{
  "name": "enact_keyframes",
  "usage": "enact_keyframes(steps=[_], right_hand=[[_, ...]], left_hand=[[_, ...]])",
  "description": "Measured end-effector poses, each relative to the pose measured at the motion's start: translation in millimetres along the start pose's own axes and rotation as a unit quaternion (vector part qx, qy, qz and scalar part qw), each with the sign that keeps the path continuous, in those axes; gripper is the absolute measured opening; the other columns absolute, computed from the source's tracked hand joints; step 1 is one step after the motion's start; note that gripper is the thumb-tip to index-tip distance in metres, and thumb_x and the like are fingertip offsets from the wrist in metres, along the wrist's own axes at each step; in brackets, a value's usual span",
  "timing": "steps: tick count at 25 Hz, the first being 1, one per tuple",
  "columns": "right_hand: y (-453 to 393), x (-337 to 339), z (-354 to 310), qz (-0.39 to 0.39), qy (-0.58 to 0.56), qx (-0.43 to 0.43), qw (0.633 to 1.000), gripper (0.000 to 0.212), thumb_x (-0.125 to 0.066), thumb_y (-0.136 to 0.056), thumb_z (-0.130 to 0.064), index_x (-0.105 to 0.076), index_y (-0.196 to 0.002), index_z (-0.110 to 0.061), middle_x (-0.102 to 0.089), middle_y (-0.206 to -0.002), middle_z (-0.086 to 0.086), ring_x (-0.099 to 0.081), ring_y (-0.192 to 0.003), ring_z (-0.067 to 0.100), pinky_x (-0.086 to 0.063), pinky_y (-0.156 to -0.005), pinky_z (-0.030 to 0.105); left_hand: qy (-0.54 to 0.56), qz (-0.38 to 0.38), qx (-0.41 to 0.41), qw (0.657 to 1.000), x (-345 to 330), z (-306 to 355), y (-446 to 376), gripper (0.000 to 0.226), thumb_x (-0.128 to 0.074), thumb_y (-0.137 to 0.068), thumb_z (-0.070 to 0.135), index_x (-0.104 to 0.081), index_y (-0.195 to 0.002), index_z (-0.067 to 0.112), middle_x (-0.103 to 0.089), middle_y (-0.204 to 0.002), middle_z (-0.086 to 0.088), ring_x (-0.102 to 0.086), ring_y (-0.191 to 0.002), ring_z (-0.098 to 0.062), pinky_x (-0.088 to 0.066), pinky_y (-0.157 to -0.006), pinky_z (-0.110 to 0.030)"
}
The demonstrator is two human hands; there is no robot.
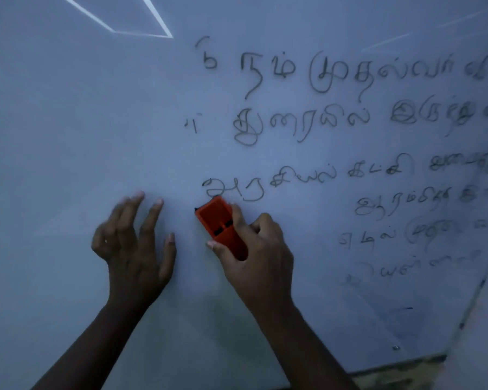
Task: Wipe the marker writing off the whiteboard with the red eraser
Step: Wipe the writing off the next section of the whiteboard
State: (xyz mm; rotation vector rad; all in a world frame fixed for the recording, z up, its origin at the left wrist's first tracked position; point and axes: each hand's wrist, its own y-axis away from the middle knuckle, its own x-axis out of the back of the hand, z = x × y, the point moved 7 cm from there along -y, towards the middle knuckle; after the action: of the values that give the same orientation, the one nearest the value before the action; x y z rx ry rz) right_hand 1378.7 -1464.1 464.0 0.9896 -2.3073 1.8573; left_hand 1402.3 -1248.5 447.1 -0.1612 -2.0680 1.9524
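— Right hand [254, 249] first: what do we hold?

— We grip the eraser [219, 222], thumb along its left side, fingers curled over the right, its pad flat on the board [68, 122]. Its top edge touches the first letter of the third line of writing [321, 119].

— And our left hand [135, 243]?

— It holds nothing. Its fingers are spread and loosely bent, and the tips seem to rest on the board just left of the eraser, though we cannot tell contact for sure.

— How do we wipe well from here?

— We judge it best to keep the pad flat, press evenly and sweep rightward along that line in overlapping passes, then work through the other rows. The smudged lines at the far right may need a second pass. The left side looks bare already, while most rows above and right are not yet wiped.
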Motion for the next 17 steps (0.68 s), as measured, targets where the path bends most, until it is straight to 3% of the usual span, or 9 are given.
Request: enact_keyframes(steps=[4, 7, 11, 14, 17], right_hand=[[-29, 33, 50, 0.023, -0.037, -0.071, 0.997, 0.081, -0.050, -0.079, -0.085, -0.038, -0.149, -0.045, -0.045, -0.092, -0.007, -0.056, -0.081, 0.015, -0.058, -0.064, 0.037], [-29, 58, 104, 0.078, -0.076, -0.149, 0.983, 0.082, -0.059, -0.078, -0.082, -0.053, -0.147, -0.037, -0.051, -0.091, -0.003, -0.061, -0.076, 0.016, -0.059, -0.068, 0.040], [-41, 79, 138, 0.120, -0.134, -0.215, 0.960, 0.066, -0.071, -0.082, -0.066, -0.067, -0.134, -0.028, -0.062, -0.095, 0.004, -0.066, -0.082, 0.015, -0.062, -0.076, 0.040], [-47, 73, 114, 0.138, -0.119, -0.220, 0.958, 0.068, -0.067, -0.083, -0.065, -0.068, -0.133, -0.019, -0.059, -0.093, 0.004, -0.063, -0.080, 0.017, -0.060, -0.072, 0.036], [-33, 35, 46, 0.111, -0.081, -0.143, 0.980, 0.075, -0.068, -0.084, -0.067, -0.062, -0.143, -0.021, -0.048, -0.090, -0.001, -0.057, -0.077, 0.019, -0.051, -0.065, 0.030]], left_hand=[[-0.014, 0.022, 0.018, 1.000, 4, -19, -53, 0.067, -0.048, -0.108, 0.040, -0.030, -0.166, 0.012, -0.019, -0.173, -0.023, -0.007, -0.164, -0.033, -0.004, -0.128, -0.048], [-0.041, 0.018, 0.009, 0.999, -2, -25, -57, 0.068, -0.046, -0.109, 0.040, -0.026, -0.168, 0.011, -0.018, -0.173, -0.024, -0.008, -0.164, -0.033, -0.006, -0.129, -0.056], [-0.040, 0.021, 0.000, 0.999, -6, -23, -53, 0.068, -0.046, -0.109, 0.039, -0.027, -0.167, 0.009, -0.019, -0.173, -0.025, -0.010, -0.164, -0.032, -0.006, -0.130, -0.058], [-0.036, 0.025, 0.003, 0.999, -4, -23, -53, 0.068, -0.047, -0.109, 0.038, -0.028, -0.167, 0.008, -0.020, -0.172, -0.025, -0.009, -0.164, -0.032, -0.005, -0.130, -0.057], [-0.037, 0.024, 0.010, 0.999, -6, -23, -52, 0.068, -0.046, -0.109, 0.039, -0.028, -0.167, 0.009, -0.018, -0.173, -0.023, -0.010, -0.164, -0.032, -0.007, -0.130, -0.059]])
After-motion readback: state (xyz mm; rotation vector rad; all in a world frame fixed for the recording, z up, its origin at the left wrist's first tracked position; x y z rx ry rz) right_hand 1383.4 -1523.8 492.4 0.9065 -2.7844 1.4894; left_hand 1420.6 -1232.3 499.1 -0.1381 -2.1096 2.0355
